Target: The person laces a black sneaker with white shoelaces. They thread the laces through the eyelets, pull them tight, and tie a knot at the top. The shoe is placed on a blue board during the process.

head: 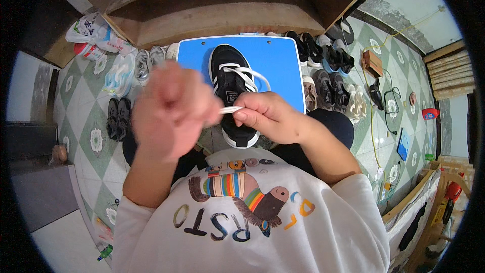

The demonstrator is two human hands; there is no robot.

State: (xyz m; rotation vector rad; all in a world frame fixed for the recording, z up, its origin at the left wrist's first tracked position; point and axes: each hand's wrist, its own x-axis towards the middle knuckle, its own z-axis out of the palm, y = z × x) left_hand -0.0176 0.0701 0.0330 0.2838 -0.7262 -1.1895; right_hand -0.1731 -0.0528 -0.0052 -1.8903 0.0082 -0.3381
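A black sneaker with white stripes and a white sole lies on a small blue tabletop, its toe pointing away from me and its heel over the near edge. White shoelace loops loosely over its upper. My right hand pinches a lace between thumb and forefinger above the shoe's opening. From there a short stretch of lace runs to my left hand, which is raised and blurred by motion; its fingers look curled near the lace, but their hold on it is unclear.
Pairs of shoes stand on the tiled floor on both sides, among them dark sneakers at left and black ones at right. Behind the tabletop is a wooden shelf. A plastic bag sits at left; a yellow cable crosses the floor at right.
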